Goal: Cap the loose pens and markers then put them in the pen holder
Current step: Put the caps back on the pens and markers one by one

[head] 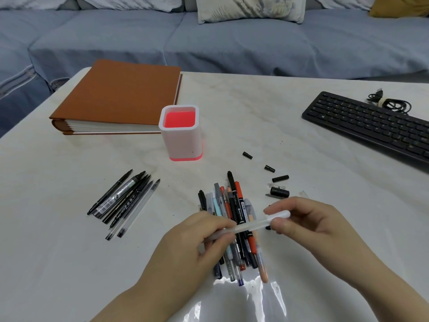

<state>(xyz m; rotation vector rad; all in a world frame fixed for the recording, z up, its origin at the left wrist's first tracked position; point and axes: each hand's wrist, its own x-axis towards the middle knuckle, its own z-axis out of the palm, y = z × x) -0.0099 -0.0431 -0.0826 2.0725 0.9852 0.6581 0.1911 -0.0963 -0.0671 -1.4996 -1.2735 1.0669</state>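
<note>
Both hands hold one translucent white pen (253,225) level above the desk (69,252). The left hand (199,238) has its fingers curled round the pen's barrel at one end. The right hand (306,221) pinches the other, thicker end between thumb and fingers. Whether that end is a cap fully pushed home I cannot tell.

Directly beneath and between the two hands lies a pile of mixed pens and markers (232,205), black, red, grey and pale blue, pointing mostly away from the person. Its near end rests on a sheet of clear shiny plastic (255,298) between the wrists.

Just beyond the right hand, several loose black caps (280,178) are scattered on the desk, apart from one another. To the outside of the left hand, well apart from it, a row of black pens (125,203) lies side by side, slanted.

The pen holder (181,133), white with a red inside and red base, stands upright beyond the left hand, past the pile; no pen shows in it. Behind it lies a closed brown album (120,96). Far beyond the right hand sits a black keyboard (371,126) with a coiled cable (390,103) behind it. A blue sofa (209,43) runs along past the desk's far edge.
</note>
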